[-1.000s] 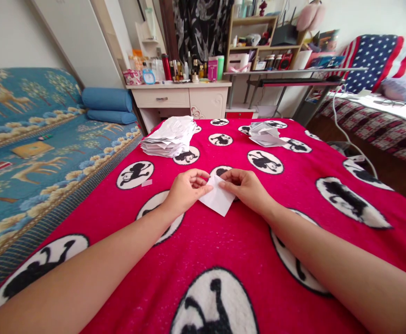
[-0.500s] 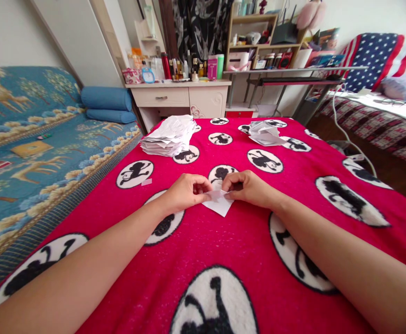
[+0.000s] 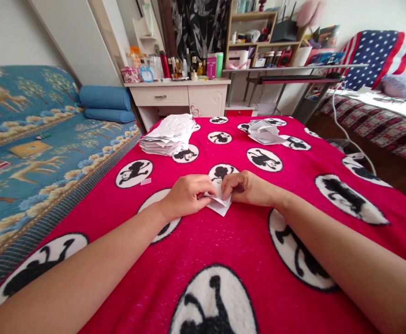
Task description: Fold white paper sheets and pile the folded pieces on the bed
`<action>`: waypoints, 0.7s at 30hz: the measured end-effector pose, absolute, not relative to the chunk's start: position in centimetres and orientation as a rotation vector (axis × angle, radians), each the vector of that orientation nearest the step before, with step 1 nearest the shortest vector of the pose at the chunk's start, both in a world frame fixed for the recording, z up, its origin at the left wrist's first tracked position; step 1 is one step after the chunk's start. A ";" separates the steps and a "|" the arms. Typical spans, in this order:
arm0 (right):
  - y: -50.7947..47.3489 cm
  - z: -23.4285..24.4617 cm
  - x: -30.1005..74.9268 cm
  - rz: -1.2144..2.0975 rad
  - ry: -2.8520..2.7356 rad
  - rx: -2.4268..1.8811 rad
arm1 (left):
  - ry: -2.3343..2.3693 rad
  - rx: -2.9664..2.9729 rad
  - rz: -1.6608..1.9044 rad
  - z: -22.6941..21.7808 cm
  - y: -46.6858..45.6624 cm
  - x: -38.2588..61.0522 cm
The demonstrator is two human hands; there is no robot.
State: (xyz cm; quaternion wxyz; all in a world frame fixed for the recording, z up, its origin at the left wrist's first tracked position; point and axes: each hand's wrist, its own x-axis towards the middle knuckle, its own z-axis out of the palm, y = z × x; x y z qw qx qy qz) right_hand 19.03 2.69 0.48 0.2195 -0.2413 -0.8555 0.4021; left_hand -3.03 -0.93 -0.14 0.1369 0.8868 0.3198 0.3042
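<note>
A small white sheet of paper (image 3: 218, 208), partly folded, lies at the middle of the red cloth, with one corner pointing toward me. My left hand (image 3: 192, 195) pinches its left side between thumb and fingers. On the right side, my right hand (image 3: 246, 188) grips the paper with bent fingers. Part of the sheet is hidden behind the fingers of both hands. Farther back on the left stands a thick stack of white papers (image 3: 170, 134). A smaller loose pile of folded papers (image 3: 264, 132) lies at the back right.
The red cloth (image 3: 203, 250) with black-and-white figure ovals covers the table. A small paper scrap (image 3: 146, 181) lies left of my hands. Beyond are a white dresser (image 3: 161, 96) with bottles, a blue sofa (image 3: 49, 134) at left and a desk (image 3: 293, 69) at right.
My fingers have shifted on the paper, and its far part now stands raised between my hands. Both hands keep holding it in about the same place.
</note>
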 end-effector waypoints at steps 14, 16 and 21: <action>2.5 1.8 19.2 1.222 -2.453 -0.767 | 0.819 2.583 0.632 0.9 -1.1 -3.6; 2.5 1.4 19.0 1.179 -2.453 -0.877 | 0.872 2.547 0.647 0.5 -1.0 -3.4; 2.4 0.9 18.6 0.798 -2.491 -1.196 | 1.035 2.459 0.651 -0.1 -0.6 -3.3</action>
